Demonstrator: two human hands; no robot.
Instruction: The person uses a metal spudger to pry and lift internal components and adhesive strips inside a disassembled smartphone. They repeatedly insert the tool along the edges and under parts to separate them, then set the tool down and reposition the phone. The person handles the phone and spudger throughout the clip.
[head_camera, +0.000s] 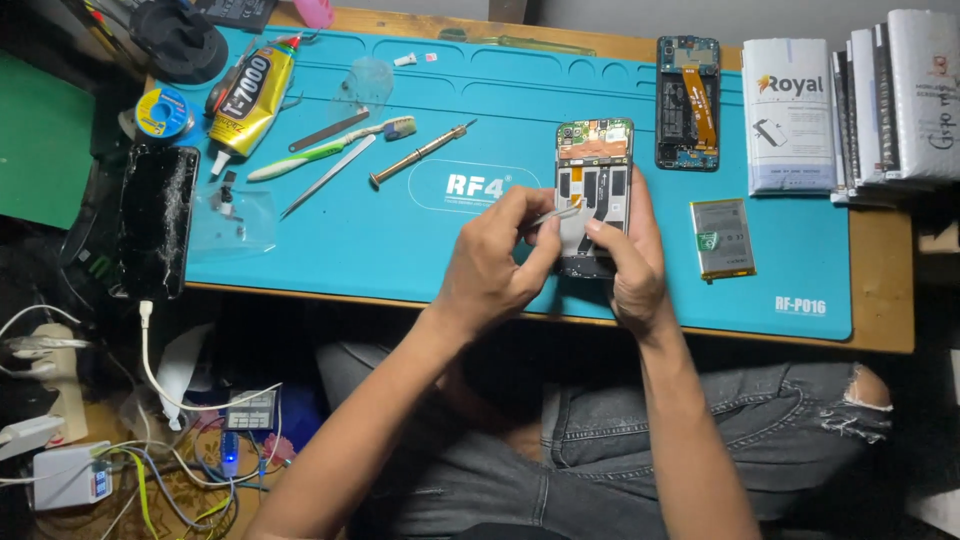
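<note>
- While the right hand (630, 262) cradles the opened phone (594, 190) from below, fingers curled round its lower end, the frame sits steady on the blue mat (420, 240).
- Left hand (495, 262) is pinched shut on thin metal tweezers (556, 215) — tips angled into the phone's empty battery bay.
- Nearby lie 1 loose battery (722, 238), a second opened phone (688, 102) and a screwdriver (420, 155).

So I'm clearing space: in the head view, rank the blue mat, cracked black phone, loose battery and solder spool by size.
1. blue mat
2. cracked black phone
3. loose battery
4. solder spool
All lie flat at similar depth, so the order looks safe.
</note>
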